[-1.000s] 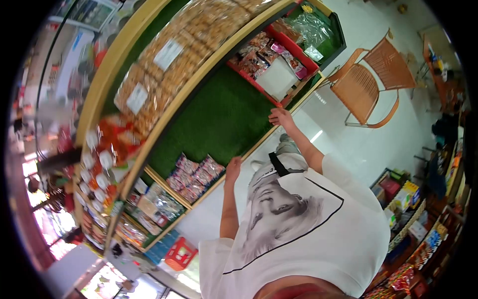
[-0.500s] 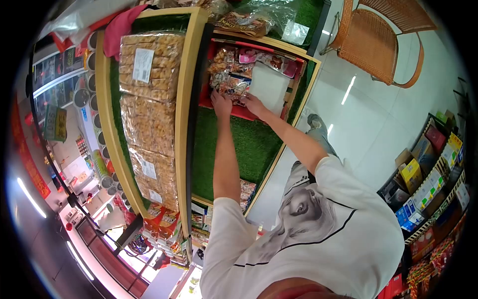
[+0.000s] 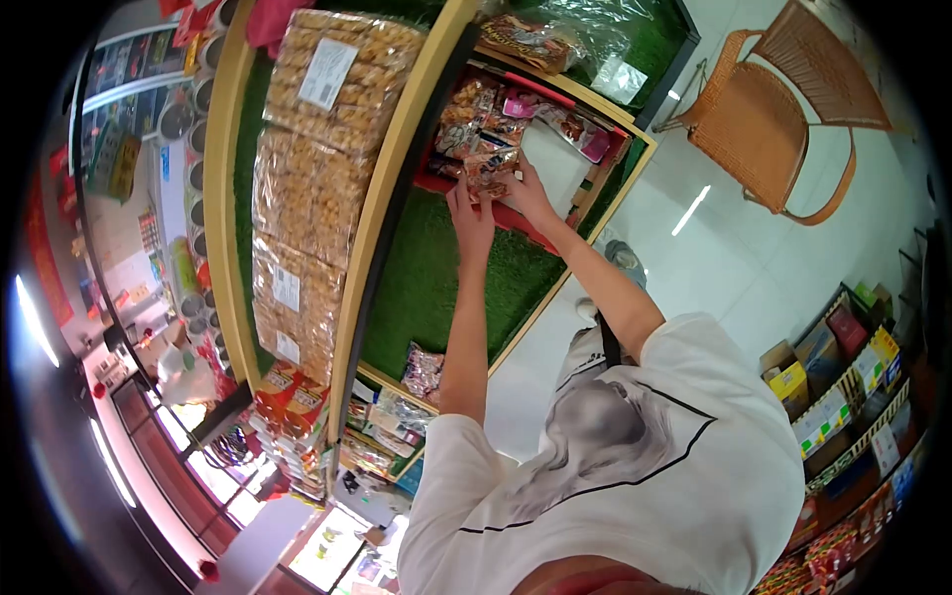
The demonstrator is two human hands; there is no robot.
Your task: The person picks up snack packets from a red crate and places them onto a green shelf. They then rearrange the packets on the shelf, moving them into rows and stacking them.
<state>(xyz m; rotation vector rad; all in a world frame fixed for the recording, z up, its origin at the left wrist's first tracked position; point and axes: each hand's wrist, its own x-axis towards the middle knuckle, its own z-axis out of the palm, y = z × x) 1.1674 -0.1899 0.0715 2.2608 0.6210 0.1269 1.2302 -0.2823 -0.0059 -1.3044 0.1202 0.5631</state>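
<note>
Between my two hands is a shiny printed snack packet point(image 3: 491, 173), raised at the front edge of a red box point(image 3: 540, 234). My left hand point(image 3: 470, 210) grips its lower left side, and my right hand point(image 3: 527, 189) grips its right side. Other snack packets point(image 3: 466, 116) lie in the left part of the box, behind the held one. A pink packet point(image 3: 585, 137) rests along the box's back right, by a white panel point(image 3: 555, 164). The fingertips are partly hidden by the packet.
Green artificial turf point(image 3: 421, 288) covers the wood-edged shelf before the box. A small packet point(image 3: 423, 369) lies near its front end. Large bagged snack slabs point(image 3: 312, 188) line the raised shelf at left. A wicker chair point(image 3: 759, 134) stands on the tiled floor at right.
The snack packet has come up from among the others and is now between both hands. My view has turned and shifted, showing more of the shelf's near end.
</note>
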